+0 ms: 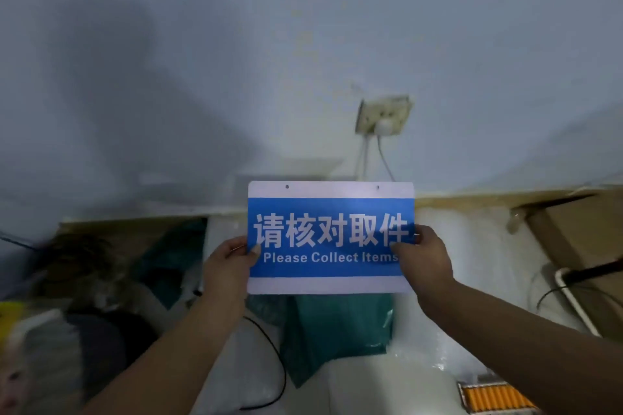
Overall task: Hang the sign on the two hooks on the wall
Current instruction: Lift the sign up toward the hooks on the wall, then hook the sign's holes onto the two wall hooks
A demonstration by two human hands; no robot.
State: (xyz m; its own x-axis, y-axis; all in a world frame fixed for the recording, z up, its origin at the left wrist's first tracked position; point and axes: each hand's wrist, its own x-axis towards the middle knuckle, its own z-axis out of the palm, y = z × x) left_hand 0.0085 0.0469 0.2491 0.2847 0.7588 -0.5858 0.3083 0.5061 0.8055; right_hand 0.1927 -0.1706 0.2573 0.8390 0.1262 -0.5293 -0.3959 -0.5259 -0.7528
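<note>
A blue and white sign [330, 205] reading "Please Collect Items" is held upright in front of the pale wall [236, 61]. Two small holes sit near its top edge. My left hand [229, 263] grips its left edge, thumb on the front. My right hand [424, 256] grips its right edge the same way. No hooks show on the wall; the picture is blurred.
A wall socket [384, 116] with a white plug and hanging cables sits just above the sign. Below lie a green plastic bag [337, 333], white wrapped bundles [472, 246], a black cable [269, 347], cardboard [580, 232] at right and dark clutter [94, 266] at left.
</note>
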